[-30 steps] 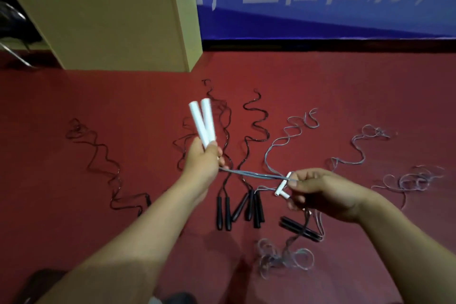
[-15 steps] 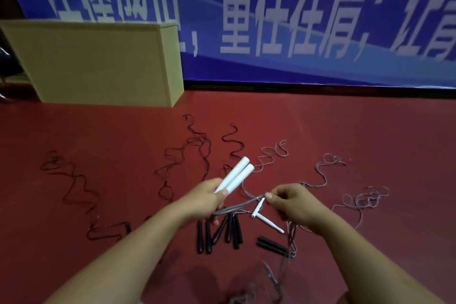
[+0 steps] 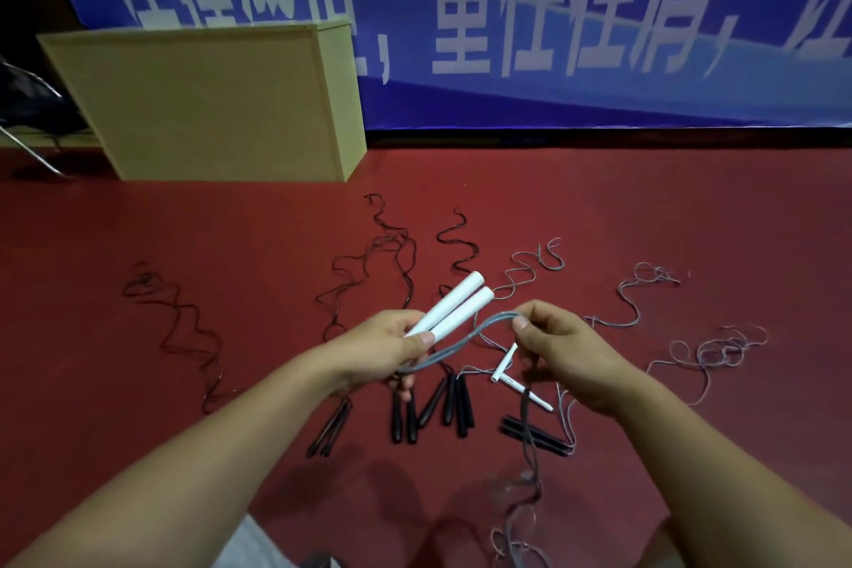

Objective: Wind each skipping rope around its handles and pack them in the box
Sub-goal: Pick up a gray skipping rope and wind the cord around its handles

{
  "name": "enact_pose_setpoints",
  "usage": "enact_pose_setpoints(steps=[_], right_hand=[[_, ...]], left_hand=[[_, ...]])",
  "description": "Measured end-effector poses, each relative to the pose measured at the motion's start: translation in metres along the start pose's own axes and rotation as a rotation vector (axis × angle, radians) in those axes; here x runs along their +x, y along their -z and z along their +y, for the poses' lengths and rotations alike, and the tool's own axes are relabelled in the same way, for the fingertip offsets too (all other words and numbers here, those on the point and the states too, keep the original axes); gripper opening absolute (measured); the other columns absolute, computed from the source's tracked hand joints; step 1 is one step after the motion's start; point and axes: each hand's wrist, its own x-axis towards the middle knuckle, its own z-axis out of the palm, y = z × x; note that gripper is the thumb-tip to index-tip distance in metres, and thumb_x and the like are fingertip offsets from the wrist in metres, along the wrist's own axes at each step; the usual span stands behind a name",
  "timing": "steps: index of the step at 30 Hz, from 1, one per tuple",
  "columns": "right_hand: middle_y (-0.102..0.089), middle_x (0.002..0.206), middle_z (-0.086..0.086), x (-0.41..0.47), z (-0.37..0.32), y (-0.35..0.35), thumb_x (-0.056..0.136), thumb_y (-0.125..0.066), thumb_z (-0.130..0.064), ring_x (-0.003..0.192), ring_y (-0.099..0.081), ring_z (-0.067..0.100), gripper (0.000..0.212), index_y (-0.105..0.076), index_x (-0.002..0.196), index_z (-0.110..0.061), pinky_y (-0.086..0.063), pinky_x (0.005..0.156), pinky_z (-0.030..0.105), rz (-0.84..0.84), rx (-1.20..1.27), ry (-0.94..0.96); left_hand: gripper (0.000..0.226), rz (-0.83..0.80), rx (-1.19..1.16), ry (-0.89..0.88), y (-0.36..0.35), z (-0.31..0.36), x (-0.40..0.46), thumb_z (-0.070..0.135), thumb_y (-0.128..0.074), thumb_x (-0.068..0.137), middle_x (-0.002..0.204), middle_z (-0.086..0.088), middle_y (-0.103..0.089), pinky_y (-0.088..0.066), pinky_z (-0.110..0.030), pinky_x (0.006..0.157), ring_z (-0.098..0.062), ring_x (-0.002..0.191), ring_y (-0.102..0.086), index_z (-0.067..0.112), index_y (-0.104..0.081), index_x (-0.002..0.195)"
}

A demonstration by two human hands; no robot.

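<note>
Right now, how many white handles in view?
4: two thick white handles in the left hand, two thin white handles below the right hand, which pinches the grey rope. Arms may hide others.

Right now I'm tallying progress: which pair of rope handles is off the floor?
The thick white handles, gripped side by side in the left hand, with their grey cord pinched by the right hand. Every black pair, like the black handles, lies on the red floor.

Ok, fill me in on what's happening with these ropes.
A person is winding a grey rope round its two white handles. The left hand grips the handles together, and the right hand pinches a loop of the rope beside them. Several other ropes with black handles lie unwound on the red floor. The cardboard box stands behind.
</note>
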Motion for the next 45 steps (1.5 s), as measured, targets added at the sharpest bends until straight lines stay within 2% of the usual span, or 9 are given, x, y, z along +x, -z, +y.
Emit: enact_pose_setpoints(steps=[6, 11, 14, 18, 25, 30, 36, 41, 45], right_hand=[[-0.054, 0.057, 0.002, 0.006, -0.007, 0.003, 0.097, -0.058, -0.022, 0.042, -0.038, 0.007, 0.025, -0.067, 0.078, -0.009, -0.032, 0.04, 0.018, 0.244, -0.134, 0.065], [-0.063, 0.057, 0.013, 0.014, -0.01, 0.017, 0.086, -0.067, -0.046, 0.051, -0.049, 0.018, 0.051, -0.062, 0.071, 0.002, -0.044, 0.055, 0.03, 0.386, -0.274, -0.003], [-0.057, 0.053, 0.014, 0.011, -0.001, 0.02, 0.08, -0.07, -0.054, 0.05, -0.045, 0.018, 0.054, -0.057, 0.065, -0.005, -0.037, 0.054, 0.026, 0.354, -0.367, -0.098], [-0.045, 0.062, 0.001, 0.01, 0.001, 0.017, 0.087, -0.07, -0.036, 0.061, -0.042, 0.018, 0.032, -0.059, 0.071, -0.01, -0.042, 0.061, 0.035, 0.255, -0.305, -0.086], [-0.052, 0.068, 0.004, 0.026, -0.004, 0.009, 0.095, -0.059, -0.015, 0.061, -0.04, 0.02, 0.015, -0.073, 0.09, -0.014, -0.034, 0.057, 0.032, 0.27, -0.112, 0.02], [-0.058, 0.058, -0.001, 0.051, -0.003, -0.001, 0.089, -0.066, -0.005, 0.052, -0.044, 0.012, 0.004, -0.066, 0.087, -0.008, -0.037, 0.047, 0.022, 0.287, 0.104, 0.029], [-0.061, 0.066, 0.01, 0.078, 0.007, -0.032, 0.082, -0.071, -0.004, 0.055, -0.053, 0.018, 0.005, -0.066, 0.083, -0.004, -0.041, 0.052, 0.025, 0.164, 0.141, -0.017], [-0.058, 0.067, 0.014, 0.094, 0.013, -0.057, 0.088, -0.067, -0.009, 0.058, -0.047, 0.02, 0.011, -0.065, 0.08, -0.001, -0.038, 0.053, 0.029, 0.072, 0.053, -0.071], [-0.05, 0.059, 0.007, 0.098, 0.016, -0.059, 0.095, -0.06, -0.024, 0.057, -0.044, 0.019, 0.021, -0.066, 0.08, -0.011, -0.036, 0.05, 0.027, -0.073, -0.063, -0.119]], left_hand=[[0.013, -0.05, -0.062, 0.009, -0.021, 0.01, 0.006, 0.016, -0.043, 0.105, 0.079, -0.008, -0.067, -0.054, -0.027, 0.048, -0.018, 0.053, -0.064, 0.013, -0.055, 0.106], [0.015, -0.043, -0.108, 0.014, -0.029, 0.012, 0.019, 0.015, -0.04, 0.106, 0.072, -0.007, -0.062, -0.055, -0.026, 0.05, -0.023, 0.065, -0.07, 0.008, -0.053, 0.109], [0.014, -0.105, -0.114, 0.065, -0.03, 0.005, 0.011, 0.015, -0.039, 0.106, 0.084, -0.009, -0.065, -0.052, -0.023, 0.046, -0.019, 0.062, -0.069, 0.011, -0.052, 0.111], [0.02, -0.164, 0.005, 0.122, -0.022, -0.005, 0.005, 0.014, -0.039, 0.106, 0.098, -0.013, -0.072, -0.038, -0.018, 0.038, -0.011, 0.05, -0.054, 0.008, -0.052, 0.119], [0.028, -0.093, -0.255, 0.175, -0.016, 0.003, 0.006, 0.04, -0.042, 0.103, 0.064, 0.0, -0.054, -0.019, -0.012, 0.033, -0.002, 0.039, -0.028, 0.015, -0.054, 0.097], [0.067, -0.195, -0.313, 0.197, 0.003, -0.004, 0.008, 0.058, -0.046, 0.089, 0.061, 0.003, -0.049, -0.018, -0.012, 0.031, -0.001, 0.037, -0.027, 0.001, -0.055, 0.121], [0.062, -0.378, -0.332, 0.086, 0.02, -0.018, 0.013, 0.053, -0.065, 0.079, 0.065, 0.002, -0.057, -0.038, -0.015, 0.041, -0.005, 0.045, -0.05, 0.005, -0.062, 0.118], [0.038, -0.11, -0.559, -0.023, 0.03, -0.019, 0.026, 0.038, -0.067, 0.08, 0.071, 0.002, -0.062, -0.046, -0.018, 0.051, -0.009, 0.055, -0.06, 0.007, -0.055, 0.098], [0.02, 0.115, -0.605, -0.004, 0.034, -0.021, 0.036, 0.024, -0.059, 0.093, 0.081, 0.001, -0.07, -0.047, -0.02, 0.049, -0.012, 0.055, -0.06, 0.013, -0.057, 0.11]])
